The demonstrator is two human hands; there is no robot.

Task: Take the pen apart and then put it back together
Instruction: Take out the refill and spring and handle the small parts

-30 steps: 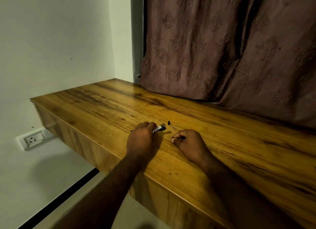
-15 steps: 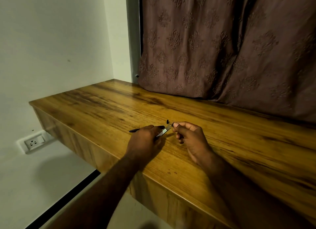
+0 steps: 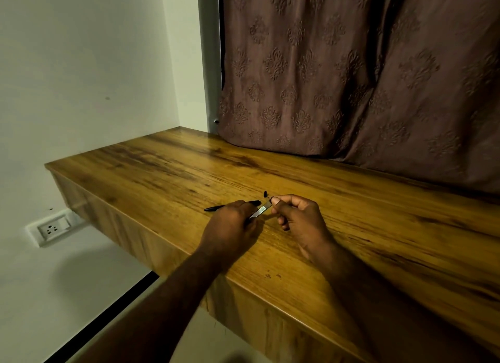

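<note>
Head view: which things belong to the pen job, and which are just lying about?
Job: silver barrel, gripped by left hand and right hand; long black pen part; small black piece.
Lying about: curtain; wall socket.

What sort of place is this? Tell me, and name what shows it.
Probably a room in a home, though that is a guess: a wooden desktop set into the corner, a patterned brown curtain hanging behind it, and a wall socket low on the white wall.
</note>
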